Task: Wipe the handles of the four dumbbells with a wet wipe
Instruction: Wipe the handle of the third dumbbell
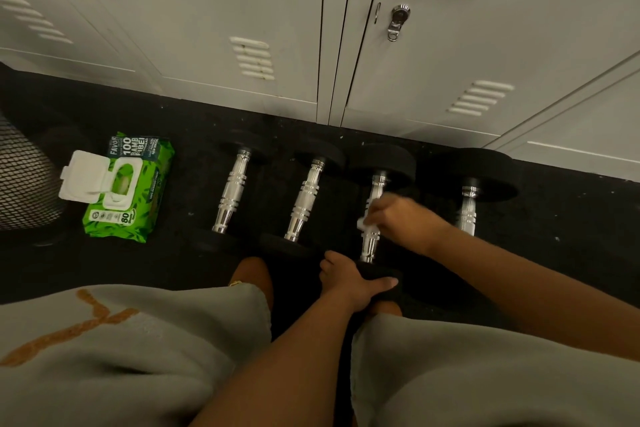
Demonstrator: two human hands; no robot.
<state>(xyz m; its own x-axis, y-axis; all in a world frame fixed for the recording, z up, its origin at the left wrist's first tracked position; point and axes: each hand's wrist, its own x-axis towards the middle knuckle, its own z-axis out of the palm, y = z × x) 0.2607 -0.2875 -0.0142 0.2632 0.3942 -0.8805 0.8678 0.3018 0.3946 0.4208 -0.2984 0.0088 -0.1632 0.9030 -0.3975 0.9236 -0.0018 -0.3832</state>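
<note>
1. Four dumbbells are lying in a row on the black floor (571,253), each with its chrome handle running roughly from 6 to 12 o'clock and a black weight at both ends.
2. Counting from 9 o'clock toward 3 o'clock: the first dumbbell (232,191), the second dumbbell (306,199), the third dumbbell (372,218) and the fourth dumbbell (467,208).
3. The right hand (401,218) is reaching in from 4 o'clock over the middle of the third handle; its fingers are curling around a white wet wipe (363,222) and pressing it against the chrome. The hand is blurred, so the exact hold is unclear.
4. The left hand (353,279) is resting on the near black weight of that same third dumbbell, at 6 o'clock of the handle, with its fingers and thumb wrapping over the weight's top.
5. The other three dumbbells are lying free of both hands.
6. One green pack of wipes (138,191) is lying at 9 o'clock of the row, well apart from the first dumbbell, with its white lid flipped open toward 9 o'clock.
7. One dark mesh object (24,177) is showing at the far 9 o'clock edge; I cannot tell what it is.
8. White lockers (207,28) are standing along 12 o'clock, with at least three doors and two metal latches in view.
9. Grey shorts (138,357) are covering both thighs at 6 o'clock.
</note>
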